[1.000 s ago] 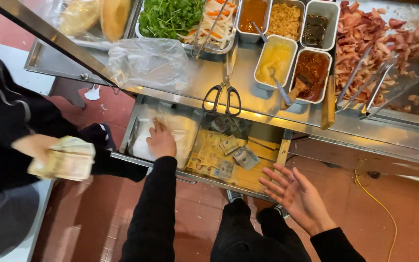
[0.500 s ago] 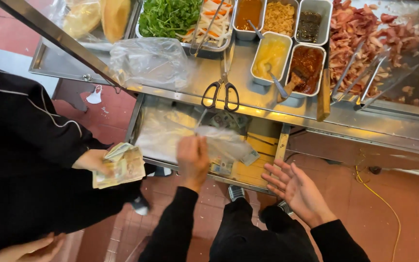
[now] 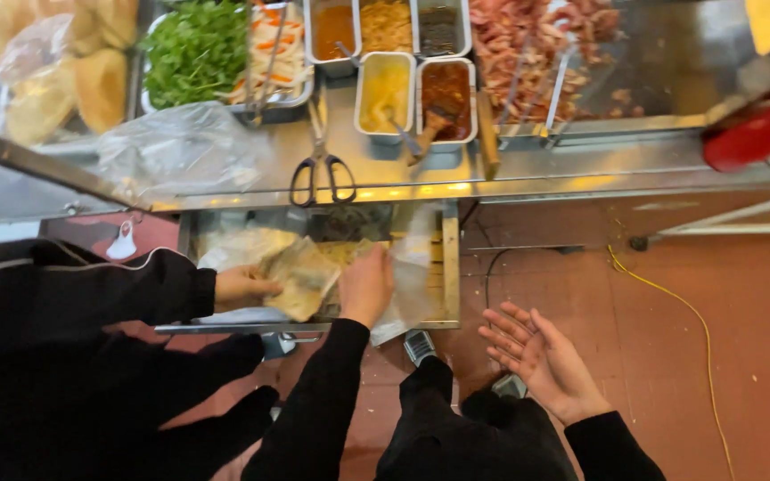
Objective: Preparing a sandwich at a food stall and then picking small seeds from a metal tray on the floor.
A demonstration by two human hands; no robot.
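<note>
**Two hands meet over a bundle at the drawer's edge**

Two hands close on one crumpled tan paper bundle (image 3: 300, 278) above the open wooden drawer (image 3: 446, 267) slung under the steel tabletop (image 3: 528, 169). The left hand (image 3: 365, 285) lies on the bundle's right side, fingers together and curled onto it. A second person's hand (image 3: 244, 287), coming from a black sleeve (image 3: 91, 298) on the left, grips the bundle's other end. The bundle is creased, pale brown and soft-looking, with thin clear plastic (image 3: 407, 276) beside it spilling over the drawer's front lip.

The right hand (image 3: 536, 356) hovers well apart, palm up, fingers spread and holding nothing, over bare red floor (image 3: 670, 356); that side is open, crossed only by a yellow cable (image 3: 670, 298). The drawer is crowded, hemmed by its wooden side rail on the right and the sleeve on the left. Black-handled scissors (image 3: 321, 174) lie at the tabletop's front edge, directly above the drawer.
</note>
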